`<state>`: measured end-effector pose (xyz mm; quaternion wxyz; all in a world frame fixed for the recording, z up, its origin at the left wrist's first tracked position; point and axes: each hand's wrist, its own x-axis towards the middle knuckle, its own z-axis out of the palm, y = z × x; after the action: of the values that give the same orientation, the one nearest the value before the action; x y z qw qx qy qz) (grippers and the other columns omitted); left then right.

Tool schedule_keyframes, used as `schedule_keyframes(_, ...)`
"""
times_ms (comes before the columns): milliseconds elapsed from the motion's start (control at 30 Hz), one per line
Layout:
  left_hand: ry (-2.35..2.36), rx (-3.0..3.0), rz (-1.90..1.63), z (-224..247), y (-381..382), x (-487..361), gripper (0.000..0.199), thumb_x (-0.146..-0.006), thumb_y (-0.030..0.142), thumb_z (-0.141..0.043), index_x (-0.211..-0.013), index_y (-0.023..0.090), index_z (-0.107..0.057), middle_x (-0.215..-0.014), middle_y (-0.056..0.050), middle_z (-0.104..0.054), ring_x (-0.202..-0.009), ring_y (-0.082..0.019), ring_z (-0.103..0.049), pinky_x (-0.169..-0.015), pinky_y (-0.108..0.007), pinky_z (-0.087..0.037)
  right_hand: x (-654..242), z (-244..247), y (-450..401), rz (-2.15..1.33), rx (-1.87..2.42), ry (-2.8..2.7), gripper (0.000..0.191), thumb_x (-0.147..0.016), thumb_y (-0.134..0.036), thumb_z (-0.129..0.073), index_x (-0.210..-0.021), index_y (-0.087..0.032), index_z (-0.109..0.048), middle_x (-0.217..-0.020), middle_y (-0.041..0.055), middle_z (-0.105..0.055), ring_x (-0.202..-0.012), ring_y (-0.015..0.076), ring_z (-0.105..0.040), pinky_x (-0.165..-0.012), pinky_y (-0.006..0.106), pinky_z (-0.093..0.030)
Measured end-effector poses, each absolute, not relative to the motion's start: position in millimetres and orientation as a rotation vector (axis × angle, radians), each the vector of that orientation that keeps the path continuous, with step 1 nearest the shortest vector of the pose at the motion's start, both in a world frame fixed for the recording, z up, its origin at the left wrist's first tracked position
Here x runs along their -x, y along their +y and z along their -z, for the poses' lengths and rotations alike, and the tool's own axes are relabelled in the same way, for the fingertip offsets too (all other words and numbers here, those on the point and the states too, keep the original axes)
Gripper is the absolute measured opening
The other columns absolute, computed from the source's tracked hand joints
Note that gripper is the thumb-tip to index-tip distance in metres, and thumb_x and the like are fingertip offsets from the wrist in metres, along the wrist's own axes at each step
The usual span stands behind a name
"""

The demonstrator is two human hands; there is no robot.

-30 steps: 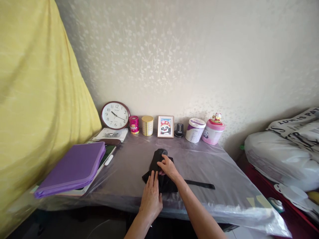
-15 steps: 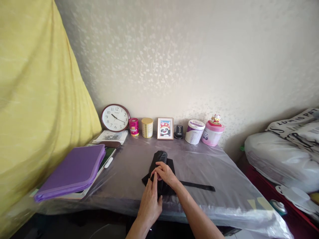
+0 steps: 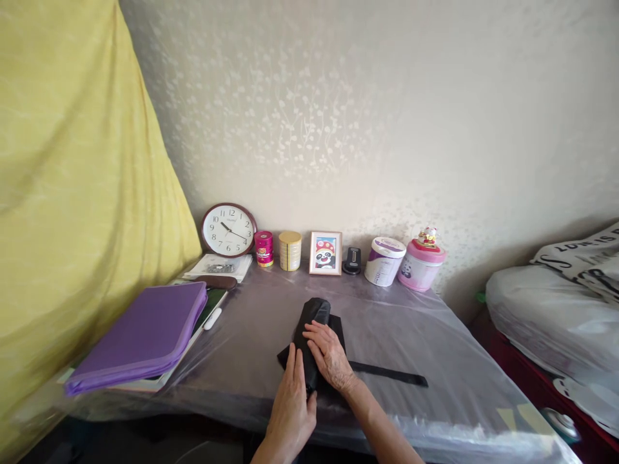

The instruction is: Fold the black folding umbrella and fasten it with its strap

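Observation:
A black rolled bundle (image 3: 313,312) lies on the plastic-covered table, its far end pointing at the wall. Flat black material shows beneath it, and a long black strap (image 3: 396,374) stretches from it to the right. My left hand (image 3: 291,399) rests along the bundle's near left side, fingers stretched out and the thumb near its close end. Over the top and right side of the bundle lies my right hand (image 3: 329,353), its fingers extended and pressed flat on it.
A purple folder (image 3: 140,332) lies on papers at the left. Along the wall stand a clock (image 3: 229,230), a pink tin (image 3: 264,249), a yellow-lidded tin (image 3: 290,251), a framed panda picture (image 3: 325,253), a black device (image 3: 353,261) and two tubs (image 3: 384,262). Bags (image 3: 546,316) are at the right.
My right hand has flattened out over the bundle, its fingers now apart from those of my left hand. The camera view has shifted slightly.

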<state>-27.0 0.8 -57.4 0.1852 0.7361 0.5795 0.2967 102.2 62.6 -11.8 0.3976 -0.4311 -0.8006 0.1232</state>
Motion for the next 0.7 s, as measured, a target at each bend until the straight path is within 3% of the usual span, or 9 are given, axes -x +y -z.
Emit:
schedule_keyframes(300,1.653,-2.063,-0.631,42.0,0.7,26.7,0.072,-0.073,0.017,-0.037,-0.139,0.003,-0.012,-0.15,-0.013,-0.01,-0.137,-0.019,-0.009,-0.112,-0.034,-0.019,-111.0,20.3,133.9,-0.224,1.316,-2.064,0.032,-0.09,-0.025,-0.037,-0.112,-0.023,-0.06,-0.124,0.0052,-0.058,-0.126,0.0199,-0.04,-0.106,0.047,-0.024)
schedule_keyframes(467,1.662,-2.011,-0.616,38.6,1.1,26.2,0.073,-0.073,0.018,-0.039,-0.14,0.005,-0.013,-0.15,-0.011,-0.01,-0.137,-0.019,-0.01,-0.111,-0.035,-0.02,-117.8,23.9,161.1,-0.252,1.388,-2.036,0.033,-0.09,-0.027,-0.036,-0.114,-0.022,-0.058,-0.125,0.0059,-0.057,-0.123,0.0185,-0.044,-0.104,0.04,-0.03)
schedule_keyframes(700,1.65,-2.011,-0.611,37.3,0.3,26.3,0.074,-0.072,0.017,-0.039,-0.14,0.003,-0.014,-0.149,-0.013,-0.015,-0.137,-0.02,-0.013,-0.111,-0.035,-0.02,-121.8,16.3,141.0,-0.127,1.53,-1.796,0.035,-0.09,-0.029,-0.034,-0.115,-0.018,-0.055,-0.123,0.0112,-0.057,-0.117,0.0214,-0.048,-0.102,0.044,-0.032)
